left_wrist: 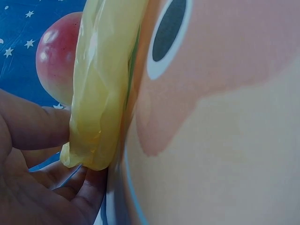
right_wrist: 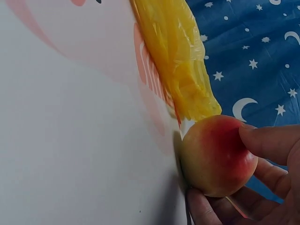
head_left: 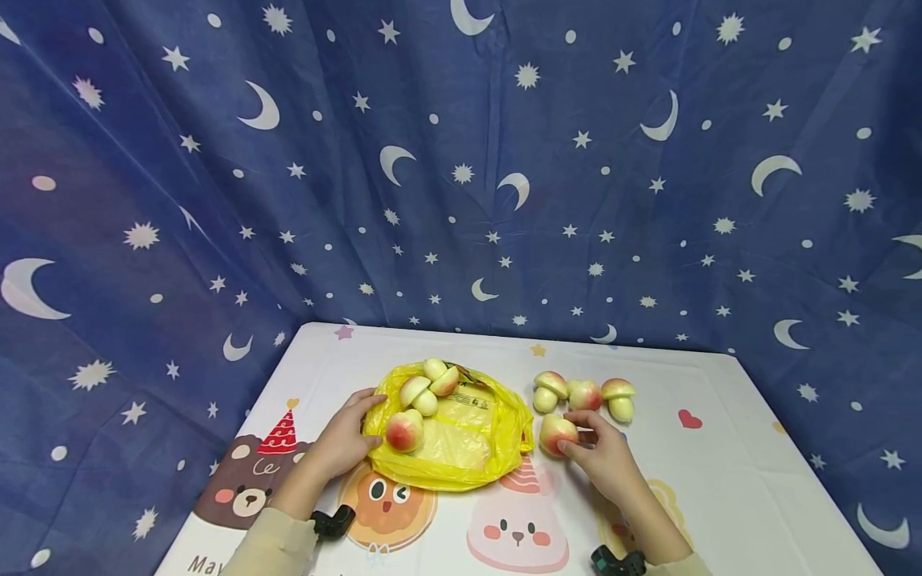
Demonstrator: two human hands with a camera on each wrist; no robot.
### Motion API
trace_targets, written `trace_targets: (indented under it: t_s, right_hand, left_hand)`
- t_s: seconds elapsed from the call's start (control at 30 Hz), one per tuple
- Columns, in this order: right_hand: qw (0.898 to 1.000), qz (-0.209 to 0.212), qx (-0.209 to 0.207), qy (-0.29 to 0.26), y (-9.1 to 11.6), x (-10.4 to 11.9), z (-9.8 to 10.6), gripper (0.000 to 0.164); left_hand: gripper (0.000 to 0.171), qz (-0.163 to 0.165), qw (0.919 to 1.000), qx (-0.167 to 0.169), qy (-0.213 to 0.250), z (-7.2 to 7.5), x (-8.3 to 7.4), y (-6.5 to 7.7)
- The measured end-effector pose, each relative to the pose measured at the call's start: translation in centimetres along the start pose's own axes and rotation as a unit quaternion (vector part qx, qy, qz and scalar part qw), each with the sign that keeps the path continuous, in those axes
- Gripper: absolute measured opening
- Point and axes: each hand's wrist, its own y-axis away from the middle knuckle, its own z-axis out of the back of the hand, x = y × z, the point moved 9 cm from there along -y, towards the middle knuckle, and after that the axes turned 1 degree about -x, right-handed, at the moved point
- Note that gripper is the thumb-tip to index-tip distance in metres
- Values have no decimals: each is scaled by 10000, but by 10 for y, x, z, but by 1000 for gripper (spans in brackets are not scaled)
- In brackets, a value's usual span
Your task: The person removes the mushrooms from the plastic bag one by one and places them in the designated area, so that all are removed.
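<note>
Yellow plastic bag (head_left: 461, 478) gripped at its left rim by the left hand (head_left: 342, 438), with three mushroom shapes (head_left: 405, 432) apparently done inside, one mushroom (head_left: 556, 434) clasped in the curled right hand (head_left: 605, 460) just right of the bag, and three loose mushrooms (head_left: 587, 395) seemingly left, also right of it.

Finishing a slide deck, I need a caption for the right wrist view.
A rounded red-and-yellow piece in the right grip, beside a crinkled yellow plastic bag.

Yellow bag (head_left: 454, 478) open above; right wall (head_left: 515, 424) bars low sideways path.
</note>
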Motion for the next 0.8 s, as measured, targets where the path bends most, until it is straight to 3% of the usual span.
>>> trace_targets:
  t_s: [0.8]
  right_hand:
    - [9999, 67, -117, 9, -2, -5, 2, 46]
  left_hand:
    - [70, 31, 10000, 14, 48, 0, -2, 1]
